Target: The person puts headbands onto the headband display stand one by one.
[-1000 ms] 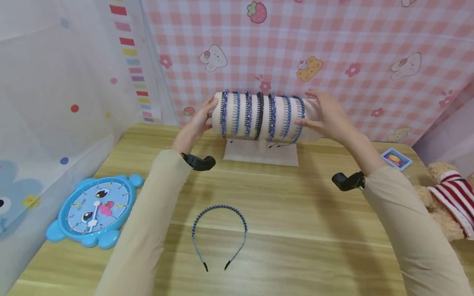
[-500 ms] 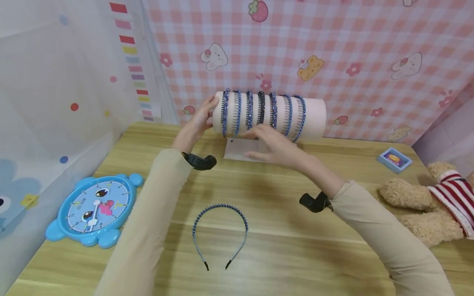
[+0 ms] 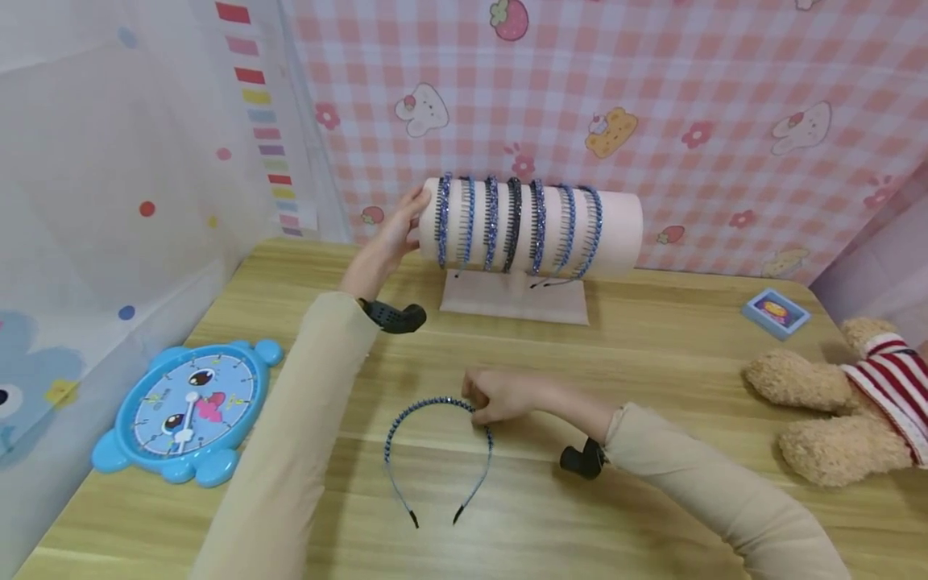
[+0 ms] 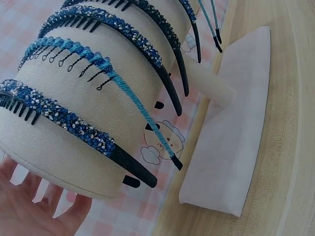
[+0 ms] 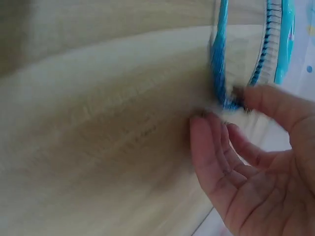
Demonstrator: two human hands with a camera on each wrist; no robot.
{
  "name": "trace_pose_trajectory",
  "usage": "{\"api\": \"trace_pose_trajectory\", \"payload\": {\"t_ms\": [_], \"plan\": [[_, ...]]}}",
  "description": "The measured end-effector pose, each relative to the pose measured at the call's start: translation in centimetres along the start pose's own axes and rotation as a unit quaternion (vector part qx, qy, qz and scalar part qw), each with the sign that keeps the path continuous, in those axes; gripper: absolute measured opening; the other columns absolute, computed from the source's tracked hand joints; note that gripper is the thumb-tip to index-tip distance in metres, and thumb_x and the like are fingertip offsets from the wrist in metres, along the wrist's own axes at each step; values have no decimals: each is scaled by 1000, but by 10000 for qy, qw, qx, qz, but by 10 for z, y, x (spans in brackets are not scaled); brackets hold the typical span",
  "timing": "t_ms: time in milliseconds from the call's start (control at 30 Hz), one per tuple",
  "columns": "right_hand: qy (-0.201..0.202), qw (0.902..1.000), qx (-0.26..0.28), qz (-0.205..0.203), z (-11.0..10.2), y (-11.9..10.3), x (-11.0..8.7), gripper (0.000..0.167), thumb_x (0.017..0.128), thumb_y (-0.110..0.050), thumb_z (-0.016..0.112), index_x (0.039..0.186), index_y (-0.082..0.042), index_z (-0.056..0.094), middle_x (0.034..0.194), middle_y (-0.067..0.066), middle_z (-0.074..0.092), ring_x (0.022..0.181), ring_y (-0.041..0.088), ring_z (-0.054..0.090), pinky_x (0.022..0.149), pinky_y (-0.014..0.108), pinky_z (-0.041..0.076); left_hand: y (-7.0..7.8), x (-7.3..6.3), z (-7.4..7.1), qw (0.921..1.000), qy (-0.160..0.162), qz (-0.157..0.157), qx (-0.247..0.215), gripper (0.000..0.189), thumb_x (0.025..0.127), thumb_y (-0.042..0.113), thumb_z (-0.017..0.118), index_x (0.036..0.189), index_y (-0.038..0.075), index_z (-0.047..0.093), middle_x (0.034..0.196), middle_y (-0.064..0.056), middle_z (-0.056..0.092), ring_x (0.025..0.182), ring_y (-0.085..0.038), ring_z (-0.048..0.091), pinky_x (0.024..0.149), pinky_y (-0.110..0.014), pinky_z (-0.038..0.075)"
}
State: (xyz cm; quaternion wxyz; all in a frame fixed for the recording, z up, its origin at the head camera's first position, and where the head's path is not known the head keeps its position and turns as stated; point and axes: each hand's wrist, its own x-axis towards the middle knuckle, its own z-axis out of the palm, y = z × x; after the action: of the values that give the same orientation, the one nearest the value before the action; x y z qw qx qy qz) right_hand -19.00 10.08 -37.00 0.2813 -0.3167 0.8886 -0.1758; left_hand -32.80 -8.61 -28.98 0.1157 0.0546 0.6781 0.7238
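A pale headband stand (image 3: 616, 229) with a padded roll stands at the back of the table. Several blue and black toothed headbands, some with glittering beads, sit round its roll. My left hand (image 3: 399, 229) holds the roll's left end; the left wrist view has its fingertips at the end rim, beside a beaded headband (image 4: 74, 123). A thin blue headband (image 3: 394, 427) lies flat on the table nearer me. My right hand (image 3: 503, 395) pinches the upper right of its arch, thumb and fingers on either side of the band, blurred in the right wrist view.
A blue toy clock (image 3: 192, 411) lies on the left of the table (image 3: 638, 354). At the right are a small blue framed box (image 3: 776, 312) and a plush bear (image 3: 819, 423). A pink checked cloth (image 3: 464, 72) hangs close behind the stand.
My right hand has left the stand's right end, swept across its front and come down to the loose headband, which has shifted slightly right. My left hand has stayed on the roll's left end.
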Motion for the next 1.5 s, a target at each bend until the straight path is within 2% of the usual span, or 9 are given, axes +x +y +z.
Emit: {"api": "trace_pose_trajectory", "payload": {"t_ms": [167,367,533,667,833,1000,1167,1333,1500], "plan": [[-58,9989,424,182,-5,14,-10,28,85,-3,58,111,2,50,83,8,56,59,10,52,55,19,44,5,-1,1,9999,15,-78,63,60,96,43,37,148,26,12,151,-1,22,136,-21,25,110,-44,23],[-50,9947,898,507,-33,51,-49,24,82,-1,53,104,7,55,88,13,60,54,9,57,57,27,53,2,-1,0,9999,-21,-73,122,60,95,44,37,147,27,12,151,-1,21,136,-21,24,111,-46,21],[262,9753,1875,1135,-60,89,-94,31,83,-6,52,109,10,50,87,10,58,64,10,56,65,31,55,1,-1,0,9999,-52,-71,98,60,96,44,36,147,26,12,150,-2,23,135,-21,25,110,-45,22],[729,9579,2332,1511,-84,114,-129,42,86,-14,56,119,11,45,91,5,61,74,10,57,73,34,55,-1,-1,0,9999,-34,-83,91,60,96,44,36,147,26,12,149,-2,25,135,-21,26,110,-45,22],[1381,9338,2764,1804,-106,133,-159,59,90,-25,58,131,9,35,93,-5,64,82,9,61,79,32,54,0,0,-1,10000,-50,-17,84,60,96,44,36,147,26,12,150,-1,24,134,-21,27,110,-45,21],[2120,9050,3234,1775,-118,136,-170,66,91,-27,56,136,10,25,88,-14,59,81,2,61,78,25,53,0,2,0,9999,-87,-29,61,60,96,44,36,147,27,12,151,0,22,136,-20,25,111,-46,20],[2992,8663,3590,1764,-126,126,-164,63,89,-27,59,135,5,29,81,-20,59,74,-2,61,75,20,53,-2,2,-2,9999,-121,-21,33,60,96,44,36,147,27,12,151,1,20,136,-20,24,110,-46,21],[4057,8194,3709,1624,-134,107,-154,42,83,-28,65,114,-5,49,72,-21,62,67,-2,63,69,19,54,-2,2,-2,9999,-96,-6,70,59,96,44,36,147,27,12,151,1,20,136,-19,25,110,-46,21],[4679,7969,3523,1481,-140,90,-139,37,81,-27,67,107,-5,54,71,-18,63,64,-2,63,66,20,54,-1,1,-1,9999,-79,10,92,60,95,44,36,147,27,11,152,2,20,136,-19,25,110,-45,22]]}}
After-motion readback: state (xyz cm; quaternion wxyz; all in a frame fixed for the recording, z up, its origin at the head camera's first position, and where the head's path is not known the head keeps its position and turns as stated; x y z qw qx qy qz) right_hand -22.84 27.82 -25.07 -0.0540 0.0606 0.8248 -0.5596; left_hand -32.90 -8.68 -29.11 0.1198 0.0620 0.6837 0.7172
